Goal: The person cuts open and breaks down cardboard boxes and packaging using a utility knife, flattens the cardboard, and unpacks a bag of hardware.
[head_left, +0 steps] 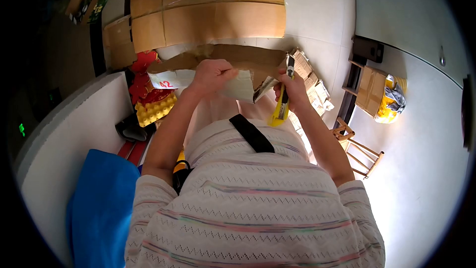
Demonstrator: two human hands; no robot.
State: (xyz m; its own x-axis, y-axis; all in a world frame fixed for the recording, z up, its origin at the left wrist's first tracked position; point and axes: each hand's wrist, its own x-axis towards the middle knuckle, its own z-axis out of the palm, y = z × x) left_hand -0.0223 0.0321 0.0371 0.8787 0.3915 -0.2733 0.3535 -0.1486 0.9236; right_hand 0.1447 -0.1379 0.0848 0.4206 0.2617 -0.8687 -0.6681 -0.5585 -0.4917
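Observation:
In the head view, my left hand (214,75) is closed, its fingers pinching the upper edge of a cardboard piece (238,87) with a pale outer face. Red handwriting "42" marks that piece to the left of the hand. Behind it stretches a brown inner cardboard face (258,59). My right hand (296,91) is wrapped round a yellow and black utility knife (282,103), held upright beside the cardboard's right end. Whether the knife's tip touches the cardboard I cannot tell.
A large flat cardboard box (213,17) lies beyond my hands. Yellow egg-crate material (156,111) and red decorations (143,77) are at left, near a low white wall (74,119). Stacked cardboard (315,87) stands at right, with a wooden chair (364,154) and a box (371,89) farther out.

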